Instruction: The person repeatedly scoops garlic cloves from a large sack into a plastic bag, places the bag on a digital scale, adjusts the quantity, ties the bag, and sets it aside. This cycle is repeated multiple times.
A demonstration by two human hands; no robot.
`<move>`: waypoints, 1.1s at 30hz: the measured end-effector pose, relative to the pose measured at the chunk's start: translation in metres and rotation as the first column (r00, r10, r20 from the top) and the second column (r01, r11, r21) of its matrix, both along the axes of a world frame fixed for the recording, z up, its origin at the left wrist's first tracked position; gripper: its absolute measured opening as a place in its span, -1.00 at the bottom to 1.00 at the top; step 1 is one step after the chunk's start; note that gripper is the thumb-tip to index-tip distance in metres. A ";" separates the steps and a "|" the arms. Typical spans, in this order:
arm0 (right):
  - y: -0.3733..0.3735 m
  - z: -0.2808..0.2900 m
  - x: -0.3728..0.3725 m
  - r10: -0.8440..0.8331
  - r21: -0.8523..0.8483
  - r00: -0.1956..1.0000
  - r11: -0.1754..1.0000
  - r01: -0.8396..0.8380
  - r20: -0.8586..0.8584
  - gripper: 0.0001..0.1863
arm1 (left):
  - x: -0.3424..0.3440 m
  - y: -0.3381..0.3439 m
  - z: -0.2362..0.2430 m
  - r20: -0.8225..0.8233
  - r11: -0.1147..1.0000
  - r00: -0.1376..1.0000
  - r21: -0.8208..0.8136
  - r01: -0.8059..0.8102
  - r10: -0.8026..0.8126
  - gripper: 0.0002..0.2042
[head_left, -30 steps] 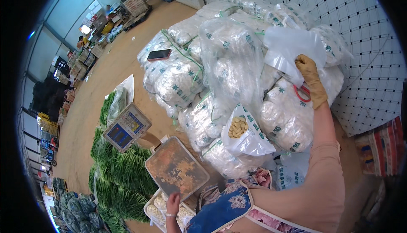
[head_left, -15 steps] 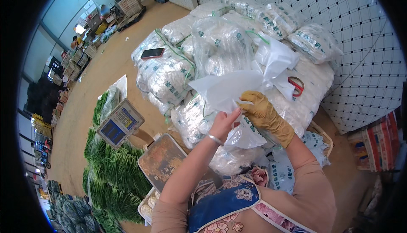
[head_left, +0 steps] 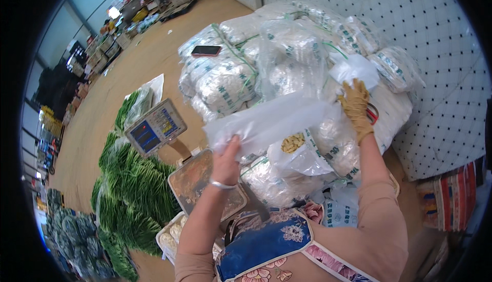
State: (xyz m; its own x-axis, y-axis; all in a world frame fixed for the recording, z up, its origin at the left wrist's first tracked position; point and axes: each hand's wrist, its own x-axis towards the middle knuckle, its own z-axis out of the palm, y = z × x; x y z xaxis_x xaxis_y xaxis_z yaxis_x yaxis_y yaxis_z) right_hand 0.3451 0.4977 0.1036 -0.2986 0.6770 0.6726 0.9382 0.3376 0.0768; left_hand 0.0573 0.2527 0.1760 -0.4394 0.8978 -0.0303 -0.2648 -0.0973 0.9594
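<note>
My bare left hand (head_left: pixel 227 159), with a silver bangle, grips a long frosted plastic bag (head_left: pixel 261 123) that stretches rightward over the packed sacks (head_left: pixel 220 87). My right hand (head_left: pixel 357 105), in a tan glove, has its fingers apart near a crumpled white plastic piece (head_left: pixel 354 72), beside red-handled scissors (head_left: pixel 374 114) that it partly hides. Below the long bag sits an open white bag of pale tan pieces (head_left: pixel 292 143). A digital scale display (head_left: pixel 156 127) stands left of my left hand, with a stained metal pan (head_left: pixel 184 184) just below it.
A phone (head_left: pixel 206 51) lies on the sacks. Bundled greens (head_left: pixel 125 184) and dark bagged goods (head_left: pixel 77 236) are on the left. A dotted white wall (head_left: pixel 435 87) and striped material (head_left: pixel 446 200) are at right. Crates and stacked goods (head_left: pixel 102 51) line the far side.
My hands met over the bag half a second ago and have separated. My left hand has moved left with the long bag; my right hand has moved up and right toward the crumpled plastic.
</note>
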 end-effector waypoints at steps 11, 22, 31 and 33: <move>-0.184 0.020 -0.164 0.039 -0.573 0.627 -0.450 -0.684 -0.778 -0.41 | -0.092 -0.176 -0.029 0.623 0.949 0.768 0.129 -0.289 0.149 -0.59; -0.269 -0.047 -0.282 -0.555 0.018 0.403 -0.603 -0.797 -0.728 -0.74 | -0.105 -0.295 -0.100 0.690 0.880 0.642 0.014 -0.474 0.334 -0.65; -0.301 -0.057 -0.289 -0.222 -0.346 0.483 -0.460 -0.818 -0.847 -0.78 | -0.097 -0.320 -0.139 -0.898 0.456 0.152 0.059 -0.888 0.412 -0.80; -0.310 -0.063 -0.290 -0.143 -0.389 0.501 -0.466 -0.795 -0.853 -0.76 | -0.079 -0.293 -0.120 -0.896 0.565 0.163 0.112 -0.817 0.413 -0.77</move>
